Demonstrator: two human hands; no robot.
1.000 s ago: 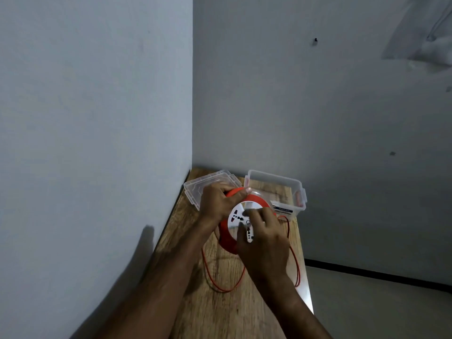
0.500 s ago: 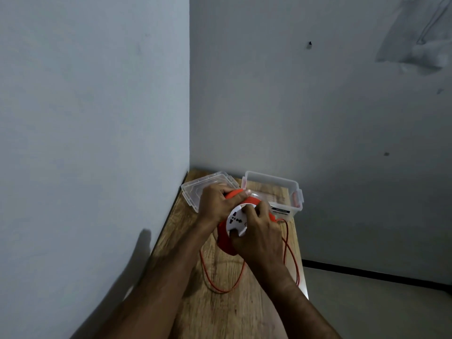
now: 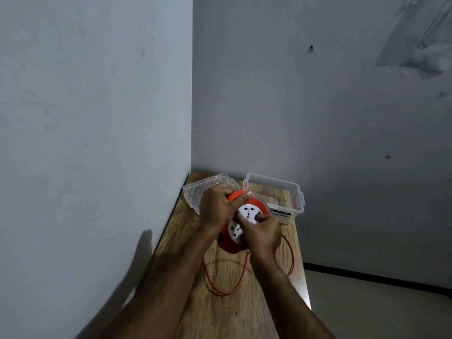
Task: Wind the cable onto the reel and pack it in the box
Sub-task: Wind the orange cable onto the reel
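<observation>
An orange cable reel (image 3: 228, 244) with a white socket face (image 3: 245, 215) is held tilted above the wooden table (image 3: 227, 314). My left hand (image 3: 216, 209) grips the reel's upper rim. My right hand (image 3: 263, 232) presses its fingers on the white socket face. Loose orange cable (image 3: 221, 291) hangs from the reel and loops on the table beneath my wrists, with another strand (image 3: 291, 255) near the right edge. A clear plastic box (image 3: 297, 192) stands open behind the reel, and its clear lid (image 3: 195, 189) lies to its left.
The narrow table sits in a corner, with grey walls on the left and behind. Its right edge (image 3: 304, 277) drops to the floor. A black skirting strip runs along the far wall.
My right hand has turned on the socket face, its fingers shifting from the middle toward the upper right. The cable loop on the table has shrunk slightly. My left hand keeps its grip.
</observation>
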